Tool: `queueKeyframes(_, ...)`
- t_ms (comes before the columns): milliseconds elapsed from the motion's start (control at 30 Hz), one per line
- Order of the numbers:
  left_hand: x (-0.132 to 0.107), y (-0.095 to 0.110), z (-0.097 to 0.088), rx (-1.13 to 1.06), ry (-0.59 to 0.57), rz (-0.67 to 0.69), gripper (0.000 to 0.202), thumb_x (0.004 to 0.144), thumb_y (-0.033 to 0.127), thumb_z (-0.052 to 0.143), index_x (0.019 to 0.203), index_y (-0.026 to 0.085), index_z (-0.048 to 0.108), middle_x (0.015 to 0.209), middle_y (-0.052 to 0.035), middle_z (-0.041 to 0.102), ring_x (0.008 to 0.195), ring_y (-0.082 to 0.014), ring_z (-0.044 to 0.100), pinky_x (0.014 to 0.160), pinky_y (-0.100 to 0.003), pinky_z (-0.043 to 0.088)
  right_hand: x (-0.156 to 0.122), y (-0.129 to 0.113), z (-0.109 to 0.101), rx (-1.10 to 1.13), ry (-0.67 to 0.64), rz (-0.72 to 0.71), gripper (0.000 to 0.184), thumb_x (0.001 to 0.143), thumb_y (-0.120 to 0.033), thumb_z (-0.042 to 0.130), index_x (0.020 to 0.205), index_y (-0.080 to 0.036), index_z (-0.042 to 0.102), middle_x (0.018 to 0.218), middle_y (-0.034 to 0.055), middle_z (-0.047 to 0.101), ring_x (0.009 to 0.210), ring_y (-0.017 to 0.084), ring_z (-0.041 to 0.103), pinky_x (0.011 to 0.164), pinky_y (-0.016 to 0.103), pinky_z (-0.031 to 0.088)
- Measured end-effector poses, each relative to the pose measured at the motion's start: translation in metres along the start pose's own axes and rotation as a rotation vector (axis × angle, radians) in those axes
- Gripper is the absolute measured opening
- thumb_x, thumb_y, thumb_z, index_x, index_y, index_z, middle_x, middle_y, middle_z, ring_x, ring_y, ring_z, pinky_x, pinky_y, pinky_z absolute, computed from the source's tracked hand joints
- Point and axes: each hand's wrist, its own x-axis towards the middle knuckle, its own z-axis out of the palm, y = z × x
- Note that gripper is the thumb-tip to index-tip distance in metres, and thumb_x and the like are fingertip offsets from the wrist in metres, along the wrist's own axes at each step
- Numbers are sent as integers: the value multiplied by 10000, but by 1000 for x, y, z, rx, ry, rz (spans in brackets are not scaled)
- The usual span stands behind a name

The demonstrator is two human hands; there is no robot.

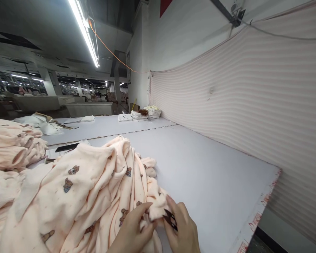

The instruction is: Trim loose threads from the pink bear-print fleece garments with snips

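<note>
My left hand (134,226) pinches pink cloth (94,186); my right hand (183,225) holds black snips (170,218). I'd keep their points off the cloth.

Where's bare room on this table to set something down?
Most room: the tabletop between the peach garment and the striped curtain. A smaller patch lies beyond the seam, between the flat white pieces and the white stacks. Crowded: the left side, under the peach pile, and around the left hand and right hand.
</note>
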Motion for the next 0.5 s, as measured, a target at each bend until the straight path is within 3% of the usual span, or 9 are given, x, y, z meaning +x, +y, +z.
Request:
queueKeyframes(100, 0, 3, 7, 39, 38, 87, 545, 706, 212, 545, 1245, 234, 466, 1069, -48, 663, 680, -161, 615, 703, -267, 477, 12, -4, -7, 25, -84, 98, 156, 842, -315, 548, 884, -232, 673, 744, 3, 518, 623, 142, 543, 577, 221, 449)
queueKeyframes(167, -4, 0, 17, 15, 115, 93, 479, 712, 228, 538, 1180, 231, 434, 1011, -37, 649, 552, -129, 553, 618, -263, 455, 16, -2, -7, 189, -100, 292, 229, 843, -370, 565, 697, -201, 613, 680, -9, 510, 609, 136, 530, 572, 218, 434)
queueKeyframes(233, -8, -5, 27, 51, 149, 38, 347, 681, 286, 604, 988, 224, 455, 876, -21, 630, 555, -146, 540, 583, -267, 430, 15, 3, -2, 443, -108, 506, 310, 838, -463, 561, 689, -193, 585, 623, -20, 510, 557, 129, 507, 521, 216, 418)
queueKeyframes(300, -10, -8, 34, 87, 136, -14, 340, 661, 328, 647, 926, 225, 462, 807, -9, 604, 604, -173, 557, 587, -273, 423, 8, 7, 4, 641, -118, 656, 358, 814, -533, 564, 752, -183, 601, 576, -26, 512, 476, 117, 469, 436, 210, 378)
queueKeyframes(367, -10, -7, 36, 74, 130, 29, 255, 733, 313, 575, 959, 224, 499, 856, -27, 614, 705, -196, 582, 658, -288, 432, 0, 9, 9, 678, -121, 667, 373, 796, -543, 583, 754, -174, 613, 555, -25, 518, 455, 114, 464, 416, 208, 365)
queueKeyframes(500, -10, -1, 31, 48, 237, 198, 141, 824, 208, 406, 888, 228, 530, 836, -41, 600, 770, -203, 570, 712, -290, 423, -8, 5, 0, 329, 34, 402, 210, 807, -401, 597, 772, -194, 616, 725, 7, 596, 694, 165, 569, 640, 237, 451)
